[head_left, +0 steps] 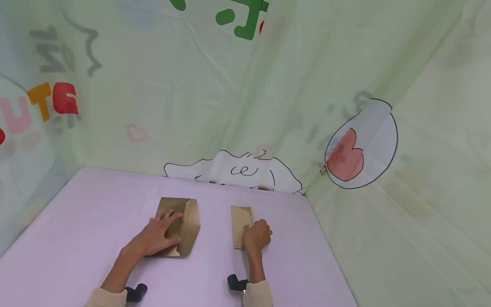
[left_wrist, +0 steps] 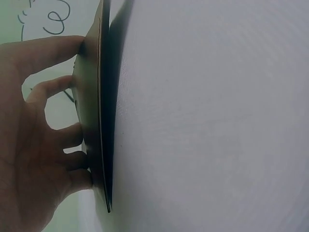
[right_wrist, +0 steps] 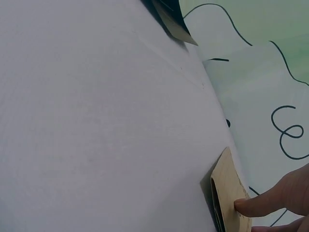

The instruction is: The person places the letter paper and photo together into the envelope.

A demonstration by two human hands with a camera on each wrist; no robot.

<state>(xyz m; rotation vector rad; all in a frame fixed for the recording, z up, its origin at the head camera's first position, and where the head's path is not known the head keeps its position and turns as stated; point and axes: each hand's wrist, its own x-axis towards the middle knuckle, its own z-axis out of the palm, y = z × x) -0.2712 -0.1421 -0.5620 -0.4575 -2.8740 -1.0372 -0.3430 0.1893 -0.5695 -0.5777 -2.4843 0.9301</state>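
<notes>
A brown envelope [head_left: 193, 226] lies on the table at left of centre, its flap on the right side folded open. My left hand [head_left: 157, 234] rests on it with spread fingers. In the left wrist view, the fingertips and thumb of this hand [left_wrist: 26, 121] touch the upper face of the envelope [left_wrist: 89, 108], whose edge stands slightly off the cloth. To the right is a tan folded card [head_left: 239, 217] with a patterned corner. My right hand [head_left: 258, 234] grips its right edge with curled fingers. The right wrist view shows the thumb [right_wrist: 263, 202] on the card [right_wrist: 226, 186].
A pale lilac cloth covers the table [head_left: 215, 277]. Behind it and along the sides hang light green curtains [head_left: 192, 106] printed with cartoon drawings and letters. Dark straps with black mounts [head_left: 137, 293] sit at both wrists.
</notes>
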